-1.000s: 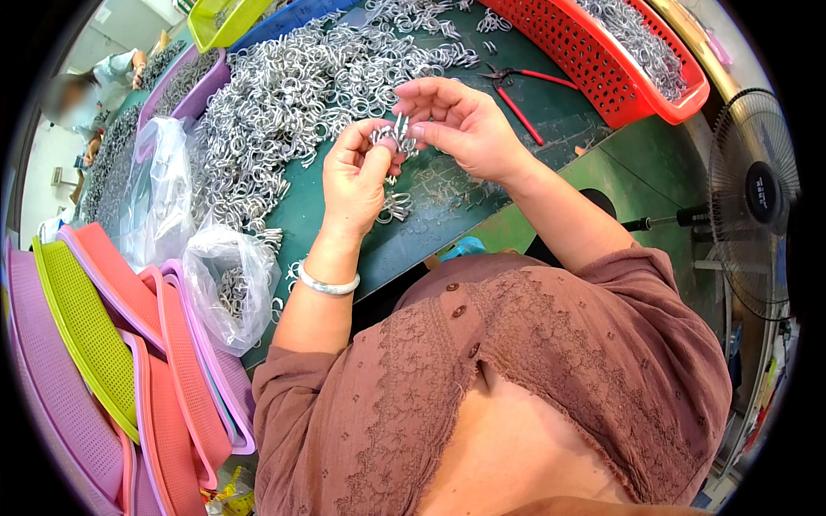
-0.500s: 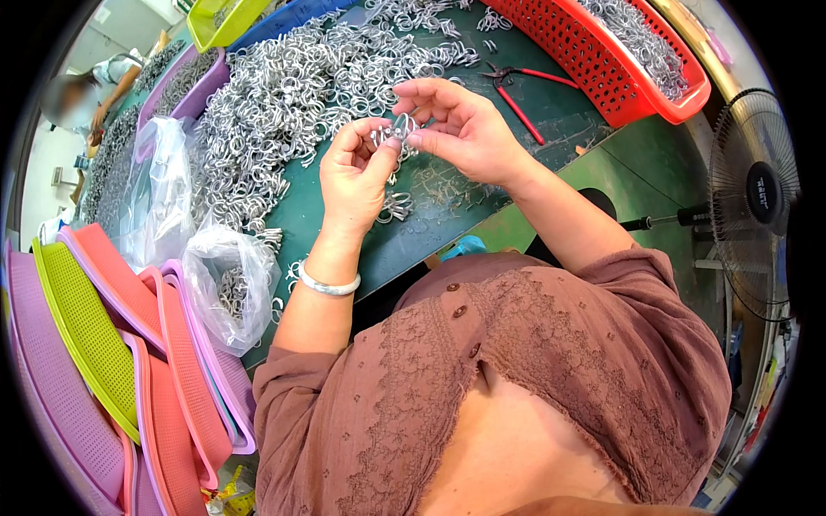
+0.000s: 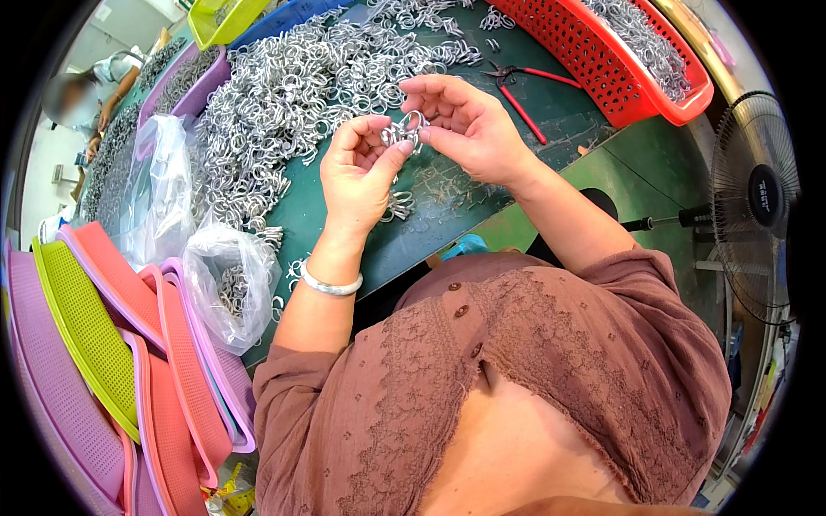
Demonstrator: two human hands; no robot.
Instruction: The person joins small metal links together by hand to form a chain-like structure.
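A broad heap of silver metal rings (image 3: 267,112) is lying on a dark-green bench (image 3: 465,193). At the heap's near right edge, the left hand (image 3: 354,172) is clamping a small silver ring cluster (image 3: 393,134) in its fingers. Right of them, one round silver loop (image 3: 422,117) is apparently pointing away from the body, long axis likewise; the right hand's (image 3: 477,133) thumb is touching it, finger grip unclear.
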